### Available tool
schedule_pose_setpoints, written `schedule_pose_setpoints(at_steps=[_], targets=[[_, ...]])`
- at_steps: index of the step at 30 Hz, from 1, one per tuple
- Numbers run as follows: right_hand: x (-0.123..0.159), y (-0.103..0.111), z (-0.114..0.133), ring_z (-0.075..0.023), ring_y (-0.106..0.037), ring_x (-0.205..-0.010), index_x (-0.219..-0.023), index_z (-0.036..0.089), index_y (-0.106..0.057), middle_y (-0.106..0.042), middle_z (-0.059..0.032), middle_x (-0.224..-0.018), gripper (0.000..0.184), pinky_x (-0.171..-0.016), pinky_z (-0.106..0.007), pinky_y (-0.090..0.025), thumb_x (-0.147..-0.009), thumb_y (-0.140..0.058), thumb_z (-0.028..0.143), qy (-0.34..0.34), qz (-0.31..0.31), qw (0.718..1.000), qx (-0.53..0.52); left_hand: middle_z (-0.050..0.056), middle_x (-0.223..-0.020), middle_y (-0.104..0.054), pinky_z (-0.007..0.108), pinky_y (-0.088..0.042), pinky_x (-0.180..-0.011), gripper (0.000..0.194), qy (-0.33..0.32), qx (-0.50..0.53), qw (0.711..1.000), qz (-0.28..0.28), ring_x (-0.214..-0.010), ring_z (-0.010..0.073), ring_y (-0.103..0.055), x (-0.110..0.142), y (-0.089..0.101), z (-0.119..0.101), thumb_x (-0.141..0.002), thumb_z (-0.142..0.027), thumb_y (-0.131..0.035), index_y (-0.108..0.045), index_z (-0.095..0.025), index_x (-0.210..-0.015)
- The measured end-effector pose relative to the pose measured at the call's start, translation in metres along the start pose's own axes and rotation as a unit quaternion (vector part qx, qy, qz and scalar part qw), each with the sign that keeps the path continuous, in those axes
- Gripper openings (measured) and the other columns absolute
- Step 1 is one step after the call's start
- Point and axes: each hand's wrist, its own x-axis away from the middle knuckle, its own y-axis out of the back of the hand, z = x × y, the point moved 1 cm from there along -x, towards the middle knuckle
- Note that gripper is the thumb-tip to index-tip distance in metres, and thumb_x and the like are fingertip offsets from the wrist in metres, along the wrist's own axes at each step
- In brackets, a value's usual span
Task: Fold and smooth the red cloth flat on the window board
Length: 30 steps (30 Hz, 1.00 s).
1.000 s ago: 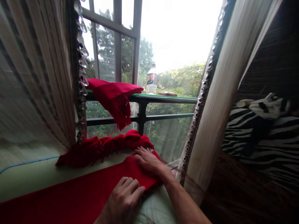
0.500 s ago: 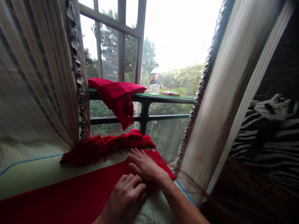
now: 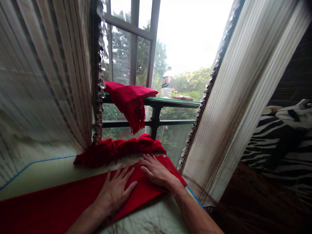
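A long red scarf (image 3: 70, 198), folded lengthwise, lies across the pale green board (image 3: 156, 217) with blue edging. My left hand (image 3: 117, 188) rests flat on it with the fingers spread. Close by on the right, my right hand (image 3: 156, 172) lies palm down on the scarf near its far right end, fingers stretched out. Behind both hands, a bunched red scarf (image 3: 119, 149) sits along the board's back edge. Another red scarf (image 3: 131, 97) hangs folded over the window rail, its fringe dangling.
On the green-topped rail (image 3: 180, 103) stand a plastic bottle (image 3: 167, 83) and a small flat object (image 3: 182, 97). Striped curtains with beaded trim hang at left (image 3: 56, 65) and right (image 3: 219, 113). Zebra-striped fabric (image 3: 268, 139) lies at far right.
My left hand has moved left and opened from curled fingers to lying flat on the scarf. My right hand stays in place on the scarf. The view has shifted slightly.
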Motion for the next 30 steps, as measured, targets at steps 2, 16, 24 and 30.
schedule_pose_setpoints(at_steps=[2, 16, 24, 30], targets=[[-0.002, -0.003, -0.004, -0.0265, -0.015, -0.152, -0.150, 0.026, -0.040, -0.030, -0.0064, -0.162, 0.060, -0.125, -0.052, -0.013, -0.102, -0.031, 0.060, -0.006, -0.003, 1.000, 0.007, 0.002, -0.163, -0.022, 0.065, -0.002, -0.118, 0.064, 0.002, -0.002, 1.000, -0.003, -0.152, 0.0336, -0.014, -0.003, 0.000, 0.003, -0.099, -0.059, -0.035, -0.031, -0.031, -0.156], [-0.004, -0.005, -0.002, -0.0321, -0.018, -0.151, -0.150, 0.019, -0.040, -0.029, -0.0115, -0.161, 0.065, -0.122, -0.055, -0.015, -0.100, -0.039, 0.060, -0.020, -0.006, 0.998, 0.059, 0.008, -0.162, -0.023, 0.069, -0.001, -0.116, 0.068, -0.039, 0.021, 0.999, -0.029, -0.151, 0.0371, -0.012, 0.022, 0.007, 0.017, -0.096, -0.064, -0.043, -0.035, -0.029, -0.154], [0.002, -0.008, 0.011, -0.0277, -0.018, -0.152, -0.150, 0.026, -0.041, -0.030, -0.0066, -0.162, 0.062, -0.124, -0.054, -0.013, -0.099, -0.037, 0.061, -0.008, 0.001, 0.997, 0.082, 0.006, -0.162, -0.026, 0.069, -0.008, -0.116, 0.061, -0.054, 0.046, 0.997, -0.010, -0.151, 0.0335, -0.018, 0.073, 0.021, 0.039, -0.099, -0.063, -0.039, -0.034, -0.036, -0.154], [-0.002, -0.032, -0.018, -0.0271, -0.018, -0.150, -0.149, 0.041, -0.039, -0.032, -0.0002, -0.159, 0.059, -0.125, -0.056, -0.013, -0.095, -0.038, 0.065, -0.017, -0.010, 0.997, 0.072, 0.008, -0.156, -0.041, 0.056, -0.019, -0.120, 0.058, 0.094, 0.083, 0.985, -0.115, -0.149, 0.0305, -0.027, 0.124, 0.061, 0.166, -0.100, -0.056, -0.036, -0.048, -0.024, -0.148]])
